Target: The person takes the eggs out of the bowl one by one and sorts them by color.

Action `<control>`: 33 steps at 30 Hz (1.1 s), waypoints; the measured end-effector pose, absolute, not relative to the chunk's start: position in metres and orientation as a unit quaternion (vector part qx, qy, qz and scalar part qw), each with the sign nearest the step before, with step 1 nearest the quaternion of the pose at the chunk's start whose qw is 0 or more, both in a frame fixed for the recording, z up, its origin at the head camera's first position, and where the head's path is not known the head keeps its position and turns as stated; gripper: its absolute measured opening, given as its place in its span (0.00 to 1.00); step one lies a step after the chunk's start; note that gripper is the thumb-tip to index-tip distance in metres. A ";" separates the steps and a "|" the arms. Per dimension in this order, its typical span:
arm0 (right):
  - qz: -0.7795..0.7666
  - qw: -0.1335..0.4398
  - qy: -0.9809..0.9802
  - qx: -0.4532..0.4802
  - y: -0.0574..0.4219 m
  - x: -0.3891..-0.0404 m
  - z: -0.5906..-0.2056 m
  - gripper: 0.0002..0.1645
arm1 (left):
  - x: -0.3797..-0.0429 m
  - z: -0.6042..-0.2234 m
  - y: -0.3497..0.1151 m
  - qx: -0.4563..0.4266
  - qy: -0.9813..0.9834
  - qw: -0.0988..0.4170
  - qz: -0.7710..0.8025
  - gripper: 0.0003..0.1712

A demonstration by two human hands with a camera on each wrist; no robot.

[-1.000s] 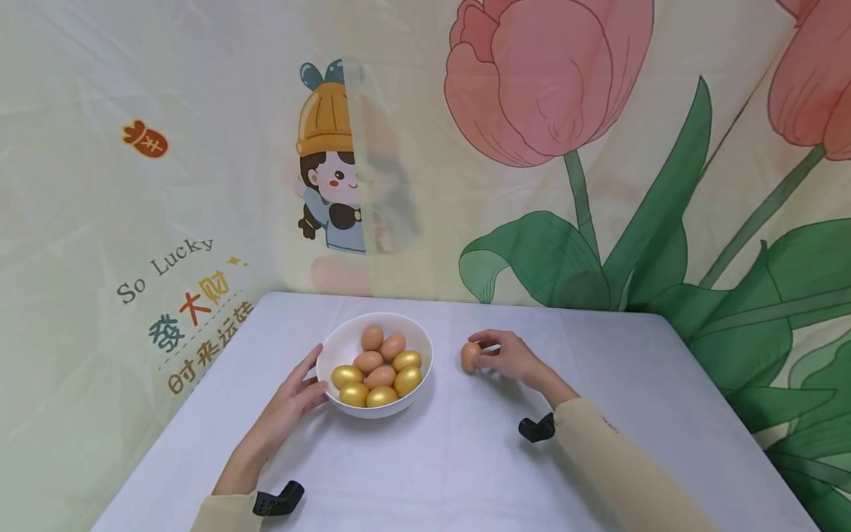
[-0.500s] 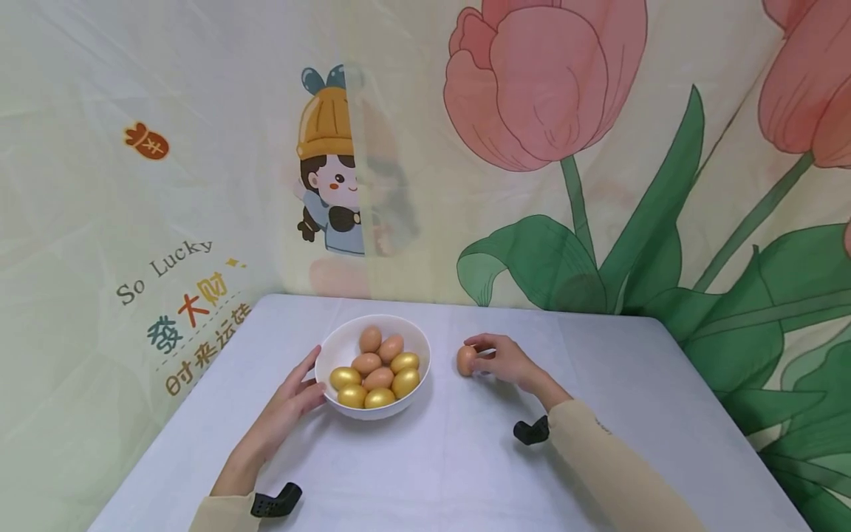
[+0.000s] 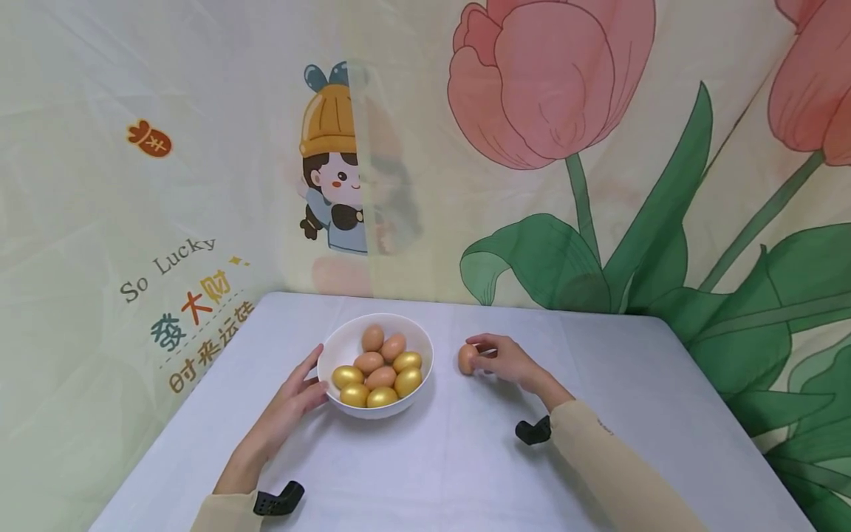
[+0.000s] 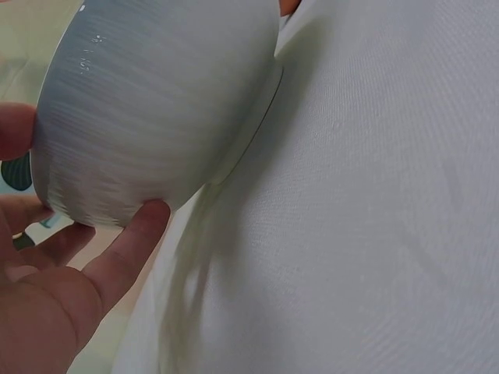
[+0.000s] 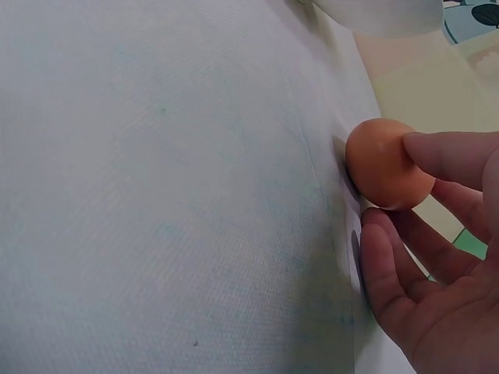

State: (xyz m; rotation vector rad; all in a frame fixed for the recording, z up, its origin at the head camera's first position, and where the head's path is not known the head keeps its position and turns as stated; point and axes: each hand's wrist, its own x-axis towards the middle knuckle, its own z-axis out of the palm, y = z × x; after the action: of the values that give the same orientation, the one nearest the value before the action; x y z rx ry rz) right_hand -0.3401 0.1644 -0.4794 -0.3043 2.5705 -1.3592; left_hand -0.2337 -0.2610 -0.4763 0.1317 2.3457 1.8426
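A white bowl (image 3: 425, 378) on the table holds several brown eggs (image 3: 372, 338) and several gold eggs (image 3: 353, 394). My left hand (image 3: 289, 400) rests spread against the bowl's left side, its fingertips (image 4: 152, 212) on the outer wall in the left wrist view. To the right of the bowl, my right hand (image 3: 508, 360) pinches a single brown egg (image 5: 380, 162) between thumb and fingers. The egg stands at the tabletop, and the other fingers of that hand curl low beside it.
A white cloth covers the table (image 3: 425, 473). Behind it hangs a printed backdrop (image 3: 412, 244) with tulips and a cartoon figure. A black camera mount sits at the left wrist (image 3: 278, 499) and another at the right wrist (image 3: 533, 431).
The right hand and its egg have shifted slightly toward the bowl. The left hand stays at the bowl, and the eggs inside lie as before.
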 end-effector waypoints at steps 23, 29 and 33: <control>-0.471 0.131 0.868 -0.085 0.163 -0.342 -0.477 0.31 | -0.235 -0.475 -0.258 0.044 0.784 0.077 0.614 0.43; -0.469 0.130 0.870 -0.080 0.164 -0.342 -0.478 0.30 | -0.235 -0.475 -0.259 0.042 0.785 0.080 0.613 0.43; -0.465 0.128 0.873 -0.079 0.163 -0.343 -0.479 0.30 | -0.234 -0.474 -0.258 0.040 0.785 0.078 0.613 0.43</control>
State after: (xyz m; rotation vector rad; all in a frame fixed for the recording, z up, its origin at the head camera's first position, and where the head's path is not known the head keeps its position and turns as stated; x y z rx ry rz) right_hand -0.3428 0.1633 -0.4793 -0.2287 2.5376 -1.3513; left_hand -0.2339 -0.2584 -0.4743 0.1187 2.3510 1.8347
